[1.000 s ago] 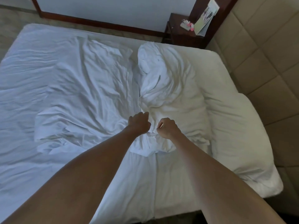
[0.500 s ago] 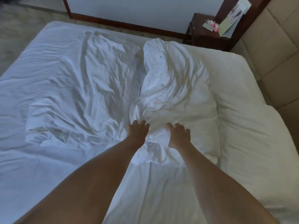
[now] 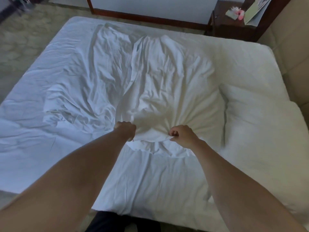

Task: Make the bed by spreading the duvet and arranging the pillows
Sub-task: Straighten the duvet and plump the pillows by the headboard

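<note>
Head view: I am clamping both grips, left hand [image 3: 126, 130] and right hand [image 3: 181, 135], on the bunched duvet [image 3: 167, 91], seemingly its edge, readying to spread it across the bed [image 3: 33, 123].

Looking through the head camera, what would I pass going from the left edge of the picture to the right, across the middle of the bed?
Flat sheet → left hand gripping the bunched duvet → right hand gripping the same duvet → pillow → padded headboard.
</note>
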Motion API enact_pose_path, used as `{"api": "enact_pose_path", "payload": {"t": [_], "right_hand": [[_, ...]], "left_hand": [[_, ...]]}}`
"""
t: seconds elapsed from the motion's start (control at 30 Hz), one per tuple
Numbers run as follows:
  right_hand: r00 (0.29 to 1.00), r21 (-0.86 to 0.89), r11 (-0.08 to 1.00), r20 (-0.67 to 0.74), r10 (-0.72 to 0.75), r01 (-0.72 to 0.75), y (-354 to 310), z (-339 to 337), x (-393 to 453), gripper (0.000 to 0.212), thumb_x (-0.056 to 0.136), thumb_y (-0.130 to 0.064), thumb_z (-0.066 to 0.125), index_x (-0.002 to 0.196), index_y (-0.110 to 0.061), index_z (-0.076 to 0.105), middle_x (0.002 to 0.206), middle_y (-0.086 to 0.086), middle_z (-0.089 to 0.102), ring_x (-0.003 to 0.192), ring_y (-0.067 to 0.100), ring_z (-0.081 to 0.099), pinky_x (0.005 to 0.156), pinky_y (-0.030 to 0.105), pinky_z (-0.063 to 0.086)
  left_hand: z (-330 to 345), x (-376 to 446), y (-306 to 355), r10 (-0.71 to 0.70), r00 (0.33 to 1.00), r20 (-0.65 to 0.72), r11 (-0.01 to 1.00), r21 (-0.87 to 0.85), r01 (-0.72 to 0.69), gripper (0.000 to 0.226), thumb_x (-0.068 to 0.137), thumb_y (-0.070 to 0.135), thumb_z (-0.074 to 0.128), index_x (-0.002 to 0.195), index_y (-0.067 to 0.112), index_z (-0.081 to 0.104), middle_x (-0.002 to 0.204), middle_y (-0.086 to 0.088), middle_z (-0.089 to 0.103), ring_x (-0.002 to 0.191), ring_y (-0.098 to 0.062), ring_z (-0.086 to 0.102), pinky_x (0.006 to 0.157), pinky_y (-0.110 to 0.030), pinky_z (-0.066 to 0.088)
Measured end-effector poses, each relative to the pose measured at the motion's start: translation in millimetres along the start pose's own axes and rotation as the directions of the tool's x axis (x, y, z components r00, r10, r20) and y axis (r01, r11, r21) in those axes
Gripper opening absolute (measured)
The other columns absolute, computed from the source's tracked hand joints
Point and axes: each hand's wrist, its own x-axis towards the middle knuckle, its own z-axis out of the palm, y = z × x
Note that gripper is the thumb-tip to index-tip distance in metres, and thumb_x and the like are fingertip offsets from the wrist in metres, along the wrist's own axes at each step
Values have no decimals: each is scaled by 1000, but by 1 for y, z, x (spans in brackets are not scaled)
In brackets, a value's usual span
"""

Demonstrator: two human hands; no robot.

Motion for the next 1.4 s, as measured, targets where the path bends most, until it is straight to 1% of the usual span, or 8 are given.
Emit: {"api": "enact_pose_path", "payload": {"t": [0.3, 0.4, 0.53, 0.7, 0.87, 1.0, 1.17, 1.4], "right_hand": [[988, 171, 976, -53, 146, -135, -18, -21, 18, 19, 90, -18, 53, 103, -16, 67, 103, 0, 69, 92, 20, 64, 78, 31, 53], [978, 82, 979, -74, 194, -188, -15, -26, 33, 31, 92, -16, 51, 122, -18, 59, 121, 4, 59, 112, 24, 58, 93, 36, 50], [947, -7, 957, -149, 286, -290, 8, -21, 42, 38, 92, -19, 54, 129, -19, 49, 124, 10, 50, 117, 30, 51, 93, 42, 48], [803, 88, 865, -337, 492, -494, 62, -22, 35, 47, 83, -28, 63, 127, -21, 46, 126, 9, 47, 121, 32, 47, 90, 43, 44], [654, 350, 641, -97, 751, -684, 129, -19, 27, 126, 58, -60, 84, 152, -36, 3, 157, 14, 14, 145, 37, 17, 113, 56, 26], [596, 481, 487, 97, 797, -729, 174, -1, 32, 152, 44, -67, 87, 152, -36, -16, 162, 16, -4, 149, 37, 4, 117, 58, 17], [593, 549, 457, 89, 800, -699, 206, 18, 44, 158, 42, -65, 89, 151, -34, -20, 162, 18, -6, 150, 36, 2, 118, 55, 16], [543, 844, 222, 94, 834, -488, 238, 26, 34, 133, 56, -55, 88, 155, -7, 13, 158, 11, 27, 143, 28, 32, 116, 38, 28]], "left_hand": [[-59, 24, 35, 57, 908, -415, 970, -191, -148, 45, 95, 29, 50, 136, 15, 39, 130, -9, 50, 116, -30, 54, 90, -41, 42], [-61, 43, 45, 189, 923, -334, 959, -138, -246, 69, 93, 47, 54, 149, 25, 22, 151, -7, 26, 133, -34, 35, 101, -52, 37], [-42, 76, 62, 153, 974, -169, 896, -392, -209, 75, 94, 55, 47, 152, 41, 2, 162, 0, 0, 144, -42, 10, 104, -68, 29], [-17, 109, 71, 152, 988, -32, 871, -467, -149, 83, 94, 48, 53, 150, 47, -8, 160, 12, -20, 143, -50, -6, 101, -76, 24], [0, 130, 94, 87, 995, 43, 917, -393, -63, 115, 85, 46, 69, 148, 37, -27, 157, 11, -31, 140, -57, -12, 101, -77, 22], [18, 147, 117, 37, 996, 83, 957, -290, -12, 131, 76, 50, 76, 144, 33, -34, 153, 7, -39, 137, -60, -14, 100, -78, 21], [30, 157, 133, -32, 996, 84, 984, -172, 46, 130, 74, 57, 74, 146, 32, -31, 156, 5, -35, 139, -60, -7, 101, -75, 25], [35, 158, 138, -28, 999, 37, 997, -77, 31, 125, 75, 61, 70, 149, 30, -26, 159, -3, -26, 138, -61, 5, 113, -66, 12]]}}
